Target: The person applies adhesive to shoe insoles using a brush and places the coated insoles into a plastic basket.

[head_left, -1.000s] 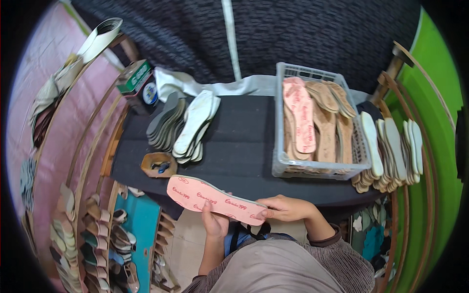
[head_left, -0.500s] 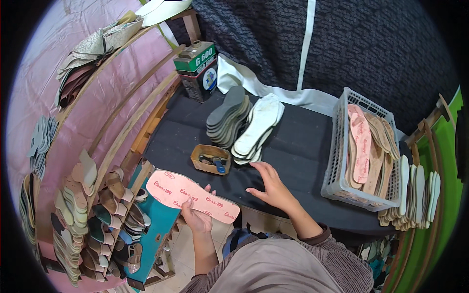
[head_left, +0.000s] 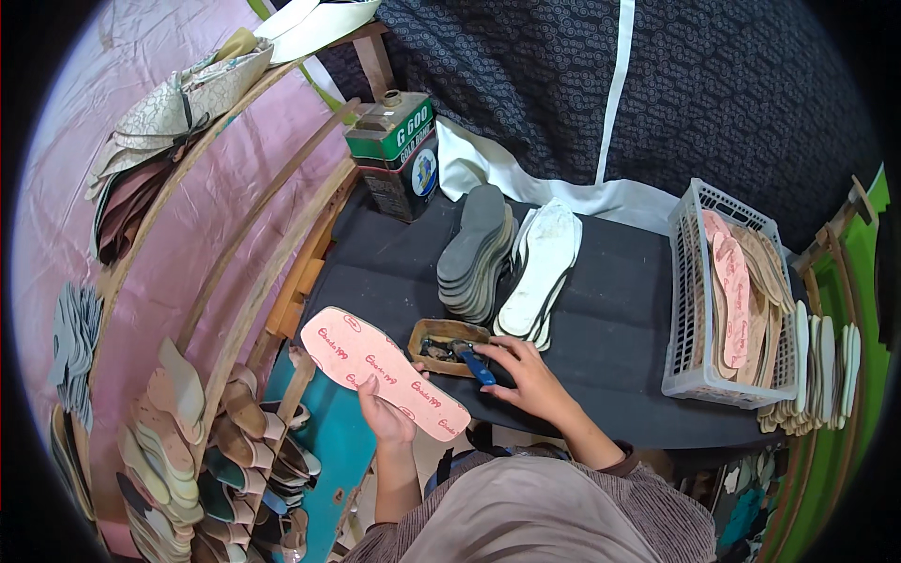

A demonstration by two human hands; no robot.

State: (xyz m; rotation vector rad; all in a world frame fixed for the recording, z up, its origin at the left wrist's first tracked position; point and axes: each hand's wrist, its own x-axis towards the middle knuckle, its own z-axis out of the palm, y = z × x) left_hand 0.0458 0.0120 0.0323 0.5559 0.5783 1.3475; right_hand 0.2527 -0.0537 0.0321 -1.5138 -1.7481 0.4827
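Note:
My left hand [head_left: 385, 413] holds a pale pink insole [head_left: 385, 371] with red printing, thumb on top and fingers underneath. It is tilted over the table's near left edge. My right hand [head_left: 537, 380] is at a small tan box [head_left: 419, 340], with thumb and fingers closed about the blue handle [head_left: 479, 368] of a tool. The tool's head lies within the box among dark bits that I cannot make out. Just beyond the box stand a stack of grey soles [head_left: 474, 235] and a stack of white soles [head_left: 540, 267].
A green and black metal can [head_left: 394, 159] stands at the back left. At right is a white plastic crate [head_left: 690, 310] of insoles, with more soles [head_left: 821, 366] beside it. Racks of sandals [head_left: 235, 441] and shoe parts line the left side, above a teal board [head_left: 328, 469].
My right hand has come from open above the table to the blue-handled tool at the box. My left hand still holds the pink insole. The whole view has shifted a little.

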